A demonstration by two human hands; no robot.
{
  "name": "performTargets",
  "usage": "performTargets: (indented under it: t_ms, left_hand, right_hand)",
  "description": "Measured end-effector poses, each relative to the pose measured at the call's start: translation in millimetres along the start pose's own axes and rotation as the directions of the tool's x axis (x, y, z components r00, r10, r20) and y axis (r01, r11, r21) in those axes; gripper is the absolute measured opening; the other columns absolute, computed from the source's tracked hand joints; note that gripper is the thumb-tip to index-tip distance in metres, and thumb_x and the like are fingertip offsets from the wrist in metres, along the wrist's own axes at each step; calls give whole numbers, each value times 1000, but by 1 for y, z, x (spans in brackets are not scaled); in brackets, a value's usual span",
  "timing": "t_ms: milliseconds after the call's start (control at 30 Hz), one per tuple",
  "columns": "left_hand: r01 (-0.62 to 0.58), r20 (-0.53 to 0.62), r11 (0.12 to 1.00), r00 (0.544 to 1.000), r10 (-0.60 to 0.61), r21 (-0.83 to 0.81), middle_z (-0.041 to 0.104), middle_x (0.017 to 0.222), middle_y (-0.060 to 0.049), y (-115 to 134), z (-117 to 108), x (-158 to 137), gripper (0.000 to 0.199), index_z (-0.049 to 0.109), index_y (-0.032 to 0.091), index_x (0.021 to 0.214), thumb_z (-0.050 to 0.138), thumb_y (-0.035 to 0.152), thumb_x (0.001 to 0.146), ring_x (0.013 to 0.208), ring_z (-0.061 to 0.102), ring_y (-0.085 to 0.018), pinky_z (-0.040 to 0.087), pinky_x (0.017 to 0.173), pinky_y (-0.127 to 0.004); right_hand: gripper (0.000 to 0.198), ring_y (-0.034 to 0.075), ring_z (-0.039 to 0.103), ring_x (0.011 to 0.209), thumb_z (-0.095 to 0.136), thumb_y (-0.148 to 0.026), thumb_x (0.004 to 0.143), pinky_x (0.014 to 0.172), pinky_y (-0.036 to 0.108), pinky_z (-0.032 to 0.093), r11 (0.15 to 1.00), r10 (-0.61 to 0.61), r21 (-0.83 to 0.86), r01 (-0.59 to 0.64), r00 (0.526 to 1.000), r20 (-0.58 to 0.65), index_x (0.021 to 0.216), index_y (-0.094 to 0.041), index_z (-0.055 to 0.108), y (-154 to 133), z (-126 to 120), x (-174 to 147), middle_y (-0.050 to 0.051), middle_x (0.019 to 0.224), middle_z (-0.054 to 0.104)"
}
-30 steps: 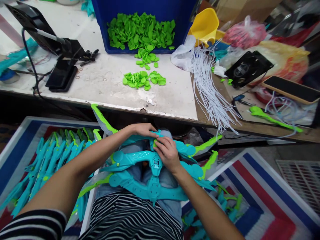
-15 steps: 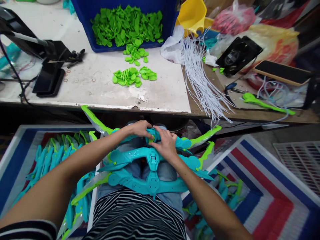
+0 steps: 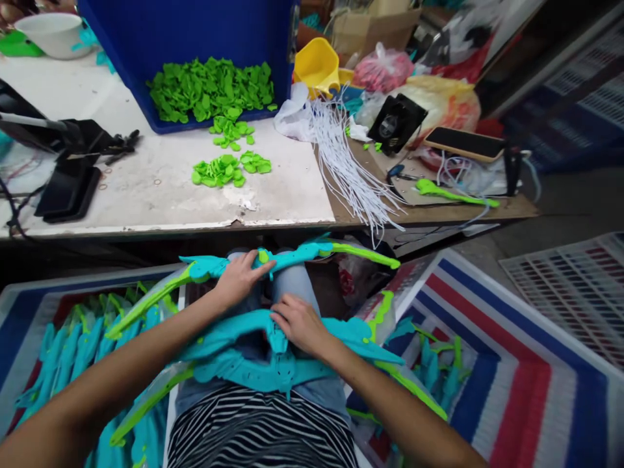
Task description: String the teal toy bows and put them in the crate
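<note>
left hand (image 3: 242, 278): fingers round upper bow (image 3: 294, 256), over knees (image 3: 295, 286). right hand (image 3: 299, 322): fingers bent at middle of second bow (image 3: 277, 340), on lap; can't tell if gripping. fan (image 3: 398, 123) label on desk (image 3: 287, 192) unreadable.

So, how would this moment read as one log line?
left hand: holding teal-green bow-shaped piece | right hand: touching another teal piece near its middle | bench: blue bin, loose green parts
</note>
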State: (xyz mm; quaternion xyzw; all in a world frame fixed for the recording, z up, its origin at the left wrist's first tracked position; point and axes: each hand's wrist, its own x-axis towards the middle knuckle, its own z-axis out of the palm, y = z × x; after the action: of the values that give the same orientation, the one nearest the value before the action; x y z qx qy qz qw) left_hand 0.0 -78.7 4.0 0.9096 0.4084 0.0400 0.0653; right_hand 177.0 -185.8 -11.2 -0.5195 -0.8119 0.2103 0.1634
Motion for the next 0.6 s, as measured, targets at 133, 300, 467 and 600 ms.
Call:
performTargets:
  t_ms: [133, 300, 467, 600]
  left_hand:
    - [-107, -99, 993, 990, 101, -57, 35, 146, -18, -7, 20, -12, 45, 53, 30, 132, 57, 28, 87, 120, 46, -35, 43, 92, -51]
    - [-140, -134, 988, 982, 130, -68, 39, 143, -17, -19, 25, -20, 44, 56, 32, 129, 47, 15, 89, 114, 51, -32, 46, 87, -49]
    - [-167, -156, 978, 977, 147, -123, 41, 142, -16, -18, 18, -25, 42, 58, 30, 127, 50, 16, 88, 117, 49, -32, 46, 90, -52]
    - [-205, -292, 966, 944, 153, -159, 42, 140, -19, -2, -1, -22, 34, 61, 19, 119, 56, 24, 86, 127, 40, -35, 42, 98, -55]
  right_hand:
    - [17, 15, 63, 79, 53, -26, 91, 70, 24, 45, 985, 70, 159, -69, 998, -1, 89, -21, 70, 12, -38, -9, 2, 85, 69]
    - [22, 22, 58, 94, 50, -28, 89, 84, 32, 42, 769, 566, 65, -636, 629, -533, 96, -17, 68, 79, -125, 4, 12, 100, 67]
    - [11, 22, 58, 80, 61, -20, 78, 77, 35, 40, 662, 700, 132, -738, 546, -460, 82, -14, 69, 135, -155, 22, 12, 84, 68]
    - [8, 15, 55, 66, 61, -17, 75, 67, 29, 40, 661, 738, 228, -715, 563, -372, 71, -14, 67, 146, -152, 8, 7, 72, 67]
